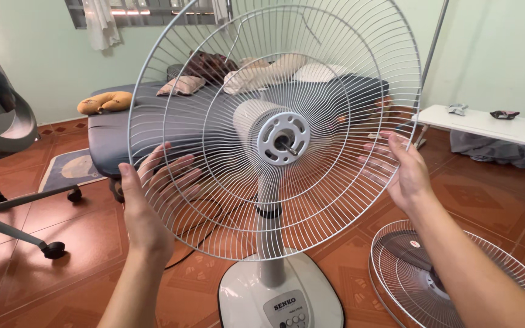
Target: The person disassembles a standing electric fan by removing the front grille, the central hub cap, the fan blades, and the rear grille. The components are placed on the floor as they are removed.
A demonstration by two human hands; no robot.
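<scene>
Both forearms bare, no sleeves, rings or watch.

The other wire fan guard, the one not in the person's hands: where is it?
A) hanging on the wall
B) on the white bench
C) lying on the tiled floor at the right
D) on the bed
C: the second wire guard lies flat on the red tiled floor at the lower right, while the left hand and right hand hold the rear guard on the fan.
</scene>
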